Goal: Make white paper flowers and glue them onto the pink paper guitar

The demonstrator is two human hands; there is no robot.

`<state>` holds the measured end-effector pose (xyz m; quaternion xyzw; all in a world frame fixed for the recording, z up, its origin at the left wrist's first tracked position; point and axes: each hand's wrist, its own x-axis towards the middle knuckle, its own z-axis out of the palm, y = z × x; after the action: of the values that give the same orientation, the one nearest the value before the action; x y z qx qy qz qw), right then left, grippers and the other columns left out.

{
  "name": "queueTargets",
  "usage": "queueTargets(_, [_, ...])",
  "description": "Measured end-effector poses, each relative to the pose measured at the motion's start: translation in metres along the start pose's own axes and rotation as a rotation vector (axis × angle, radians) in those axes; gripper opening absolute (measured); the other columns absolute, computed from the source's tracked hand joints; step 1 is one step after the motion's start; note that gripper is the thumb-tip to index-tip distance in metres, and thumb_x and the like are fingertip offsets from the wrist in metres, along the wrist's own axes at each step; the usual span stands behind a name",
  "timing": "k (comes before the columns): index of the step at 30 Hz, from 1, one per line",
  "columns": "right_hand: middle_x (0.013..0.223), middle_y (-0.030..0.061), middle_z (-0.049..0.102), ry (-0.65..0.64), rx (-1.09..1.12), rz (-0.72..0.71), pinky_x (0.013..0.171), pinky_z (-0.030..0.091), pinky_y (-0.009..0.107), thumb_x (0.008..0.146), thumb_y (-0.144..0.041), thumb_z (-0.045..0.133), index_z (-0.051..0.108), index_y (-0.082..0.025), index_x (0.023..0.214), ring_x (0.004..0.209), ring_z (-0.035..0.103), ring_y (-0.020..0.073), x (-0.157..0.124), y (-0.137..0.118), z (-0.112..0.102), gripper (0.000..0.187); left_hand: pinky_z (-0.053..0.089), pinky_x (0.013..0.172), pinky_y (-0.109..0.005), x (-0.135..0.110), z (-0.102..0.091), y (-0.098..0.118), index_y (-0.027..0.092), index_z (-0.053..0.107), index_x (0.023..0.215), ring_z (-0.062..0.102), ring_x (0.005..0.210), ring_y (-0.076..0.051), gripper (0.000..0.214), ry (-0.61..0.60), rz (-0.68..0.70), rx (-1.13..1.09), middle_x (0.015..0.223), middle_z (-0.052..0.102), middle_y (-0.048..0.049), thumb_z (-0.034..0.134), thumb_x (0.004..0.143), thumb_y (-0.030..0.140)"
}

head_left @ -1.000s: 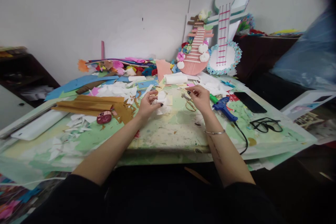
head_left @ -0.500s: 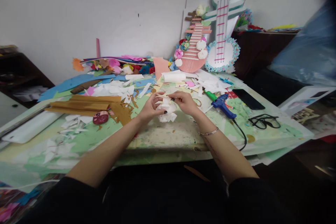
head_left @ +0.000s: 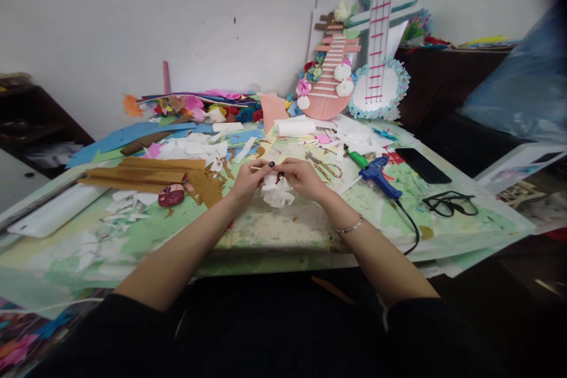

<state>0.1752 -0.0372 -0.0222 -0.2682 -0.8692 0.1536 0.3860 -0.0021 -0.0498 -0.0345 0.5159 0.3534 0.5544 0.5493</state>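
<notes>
A ruffled white paper flower point(head_left: 277, 191) hangs between my hands, a little above the front part of the table. My left hand point(head_left: 249, 181) is closed in a pinch at its upper left side. My right hand point(head_left: 305, 178), with a bracelet at the wrist, pinches its top from the right. The fingertips of both hands nearly meet over the flower, and what lies right between them is partly hidden. Gold-handled scissors point(head_left: 328, 170) lie on the table just beyond my right hand.
A blue glue gun point(head_left: 380, 177), a black phone point(head_left: 424, 165) and glasses point(head_left: 450, 204) lie on the right. Brown crepe paper point(head_left: 137, 175) and a dark red object point(head_left: 170, 195) are on the left. Paper-decorated instruments point(head_left: 330, 94) lean on the wall behind white paper scraps point(head_left: 358, 133).
Both hands have closed in over the top of the flower, the left fingers going from spread to pinched. The flower has turned so its petals hang downward. The scissors show more fully.
</notes>
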Motion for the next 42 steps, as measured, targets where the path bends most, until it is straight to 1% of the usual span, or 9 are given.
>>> queueTargets(4, [0.091,0.0066,0.067,0.044,-0.02,0.004,0.074,0.046,0.025,0.078,0.0,0.042,0.072,-0.018,0.11,0.081,0.062,0.0153,0.0009,-0.0006,0.0044,0.048,0.04,0.047,-0.02,0.0011,-0.0008,0.0011,0.013,0.069,0.075,0.054,0.047,-0.009,0.034,0.012,0.007,-0.028,0.058,0.064,0.0007,0.083,0.061,0.04])
queueTargets(12, [0.093,0.0056,0.069,0.052,-0.057,0.079,0.074,0.046,0.024,0.081,0.0,0.043,0.073,-0.022,0.108,0.082,0.064,0.0149,0.0014,-0.0003,-0.0006,0.046,0.046,0.056,-0.024,0.0033,0.0002,-0.0014,0.011,0.075,0.083,0.063,0.058,-0.015,0.04,0.043,0.002,-0.031,0.067,0.072,-0.0059,0.086,0.054,0.036])
queueTargets(14, [0.093,0.0057,0.07,0.062,-0.077,0.087,0.074,0.047,0.025,0.081,-0.001,0.044,0.073,-0.022,0.108,0.082,0.064,0.0151,0.0015,-0.0007,-0.0018,0.044,0.045,0.056,-0.024,0.0037,0.0007,-0.0018,0.011,0.075,0.082,0.063,0.059,-0.014,0.04,0.061,0.006,-0.021,0.068,0.073,-0.0062,0.087,0.052,0.036])
queueTargets(17, [0.093,0.0064,0.072,0.088,-0.082,0.101,0.074,0.048,0.026,0.083,-0.005,0.047,0.073,-0.02,0.106,0.083,0.066,0.016,0.0012,-0.0004,-0.003,0.038,0.042,0.054,-0.022,0.0045,0.0004,-0.0025,0.011,0.074,0.073,0.059,0.056,-0.012,0.036,0.086,0.021,-0.001,0.065,0.072,-0.0044,0.087,0.05,0.035])
queueTargets(20, [0.095,0.007,0.074,0.108,-0.076,0.119,0.075,0.049,0.026,0.084,-0.008,0.051,0.074,-0.018,0.102,0.083,0.067,0.0163,0.0007,0.0007,-0.0033,0.031,0.038,0.051,-0.021,0.0058,-0.0012,-0.0039,0.012,0.073,0.068,0.056,0.052,-0.01,0.033,0.094,0.028,0.026,0.061,0.069,-0.0023,0.087,0.051,0.036])
queueTargets(23, [0.096,0.0057,0.075,0.113,-0.08,0.124,0.076,0.049,0.026,0.084,-0.008,0.051,0.074,-0.019,0.099,0.082,0.068,0.0157,0.0005,0.001,-0.0034,0.029,0.036,0.05,-0.021,0.0067,-0.0031,-0.0051,0.012,0.073,0.067,0.054,0.051,-0.01,0.031,0.1,0.037,0.059,0.059,0.067,-0.0014,0.086,0.053,0.037])
queueTargets(26, [0.092,0.0045,0.076,0.117,-0.093,0.122,0.075,0.049,0.026,0.083,-0.008,0.052,0.074,-0.02,0.097,0.08,0.068,0.0156,0.0007,-0.0001,-0.0042,0.028,0.038,0.051,-0.022,0.0061,-0.0039,-0.005,0.012,0.074,0.067,0.054,0.052,-0.011,0.031,0.099,0.036,0.085,0.061,0.069,-0.0029,0.085,0.054,0.037])
queueTargets(32, [0.089,0.0054,0.075,0.131,-0.125,0.099,0.075,0.049,0.026,0.084,-0.008,0.053,0.074,-0.019,0.091,0.081,0.068,0.0159,0.0013,-0.0033,-0.0049,0.025,0.044,0.054,-0.026,0.0037,-0.0032,-0.0052,0.01,0.076,0.069,0.06,0.056,-0.016,0.035,0.054,-0.021,0.082,0.064,0.071,-0.0078,0.082,0.059,0.044])
queueTargets(42, [0.088,0.0056,0.073,0.146,-0.147,0.089,0.069,0.046,0.024,0.082,-0.008,0.056,0.074,-0.017,0.092,0.073,0.064,0.0138,0.0006,-0.0052,-0.0055,0.022,0.044,0.058,-0.025,0.0039,-0.0044,-0.004,0.013,0.077,0.071,0.06,0.059,-0.015,0.028,0.034,-0.017,0.051,0.066,0.073,-0.0055,0.084,0.055,0.034])
